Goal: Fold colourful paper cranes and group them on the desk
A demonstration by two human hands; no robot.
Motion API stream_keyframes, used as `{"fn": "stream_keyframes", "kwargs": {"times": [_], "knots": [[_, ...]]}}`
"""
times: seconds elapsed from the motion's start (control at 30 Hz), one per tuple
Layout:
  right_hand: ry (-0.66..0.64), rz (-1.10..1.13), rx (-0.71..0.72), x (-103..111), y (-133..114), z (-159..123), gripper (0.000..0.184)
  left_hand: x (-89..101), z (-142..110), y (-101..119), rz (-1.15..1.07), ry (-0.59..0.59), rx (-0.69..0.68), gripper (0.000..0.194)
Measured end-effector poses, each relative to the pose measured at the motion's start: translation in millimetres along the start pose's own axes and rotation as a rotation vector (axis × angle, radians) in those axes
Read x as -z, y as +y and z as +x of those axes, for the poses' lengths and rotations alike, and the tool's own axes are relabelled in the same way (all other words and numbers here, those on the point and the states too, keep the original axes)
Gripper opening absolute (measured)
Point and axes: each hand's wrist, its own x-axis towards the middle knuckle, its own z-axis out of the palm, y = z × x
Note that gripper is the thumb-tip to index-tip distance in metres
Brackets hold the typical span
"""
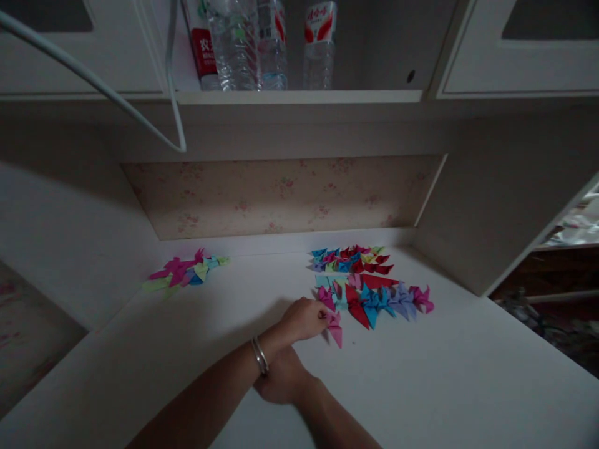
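Observation:
My left hand (304, 318), with a metal bangle (259, 355) on the wrist, reaches across the white desk (421, 386). Its fingers are curled and pinch the edge of a pink folded paper piece (335, 328) that lies on the desk. Just beyond it is a spread of several folded paper pieces (374, 299) in red, blue, purple and pink. My right hand (281, 379) rests on the desk under my left forearm, and its fingers are hidden.
A second heap of folded pieces (350, 259) lies by the back wall, and a smaller pink and green cluster (185, 273) at the back left. Water bottles (248, 43) stand on the shelf above. A white cable (116, 96) hangs at the upper left.

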Motion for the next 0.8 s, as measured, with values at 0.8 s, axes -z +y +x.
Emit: {"fn": "stream_keyframes", "kwargs": {"times": [0.8], "knots": [[-0.024,0.079,-0.006,-6.3,4.4,-0.8,0.02,-0.8,1.9,5.0,0.264,-0.03,0.047,0.021]]}}
